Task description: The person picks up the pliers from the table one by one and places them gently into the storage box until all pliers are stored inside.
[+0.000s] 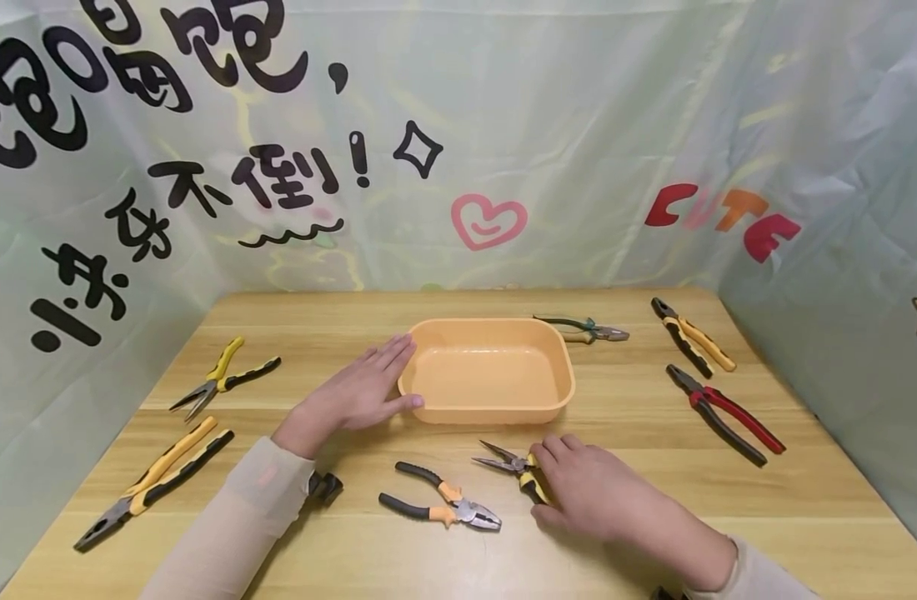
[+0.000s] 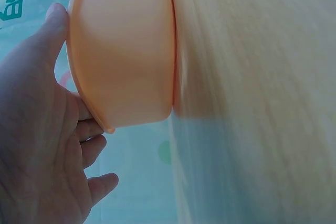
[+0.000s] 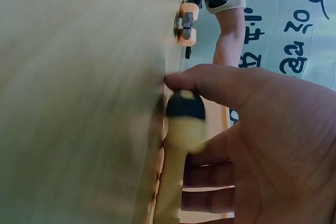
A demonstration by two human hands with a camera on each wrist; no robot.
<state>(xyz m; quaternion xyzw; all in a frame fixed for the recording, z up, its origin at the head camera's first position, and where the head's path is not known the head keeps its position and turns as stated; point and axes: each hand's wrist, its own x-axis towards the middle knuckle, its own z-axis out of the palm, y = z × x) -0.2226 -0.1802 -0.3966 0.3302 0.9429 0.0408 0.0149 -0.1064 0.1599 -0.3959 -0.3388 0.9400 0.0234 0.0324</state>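
An orange plastic basin (image 1: 496, 415) with rounded corners stands on the wooden table. My left hand (image 1: 363, 387) rests at its left end, thumb at the near corner and the other fingers along the rim. The left wrist view shows those fingers nearly straight against the basin's edge. In front of the basin my right hand (image 1: 589, 492) holds long-nose pliers (image 1: 520, 467) by their yellow and black handles. Their jaws are spread and point left. The right wrist view shows a yellow handle (image 3: 186, 135) with a black band between thumb and fingers.
Pliers with black and orange handles (image 1: 477, 514) lie just left of my right hand. Yellow long-nose pliers (image 1: 217, 383) and long yellow-black pliers (image 1: 134, 500) lie at the left. Green-handled pliers (image 1: 592, 330) sit behind the basin; yellow-black (image 1: 683, 333) and red-black pliers (image 1: 702, 400) lie right.
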